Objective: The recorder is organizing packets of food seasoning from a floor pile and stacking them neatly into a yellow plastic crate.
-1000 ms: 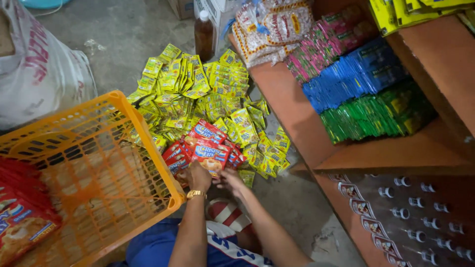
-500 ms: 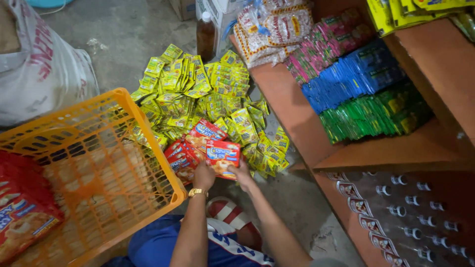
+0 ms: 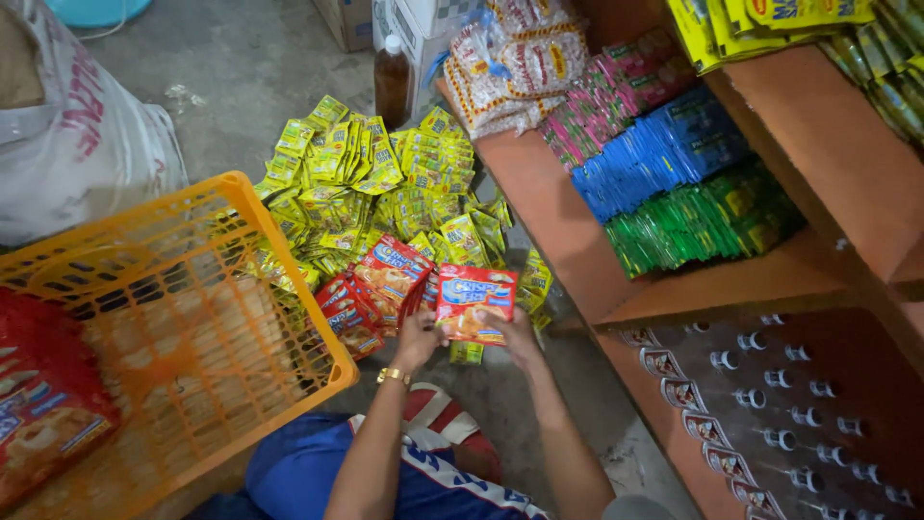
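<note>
Floor (image 3: 241,67) – yellow sachets (image 3: 385,193), orange crate (image 3: 192,318).

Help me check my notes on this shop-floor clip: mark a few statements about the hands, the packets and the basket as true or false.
1. Both hands hold a red packet. True: the left hand and right hand grip it from either side.
2. The orange basket sits on the shelf. False: it stands on the floor, left of the hands.
3. A heap of yellow packets lies on the floor. True.
4. The blue packets lie in the basket. False: they are stacked on the wooden shelf.
5. The left wrist is bare. False: it wears a gold-coloured bracelet.
</note>
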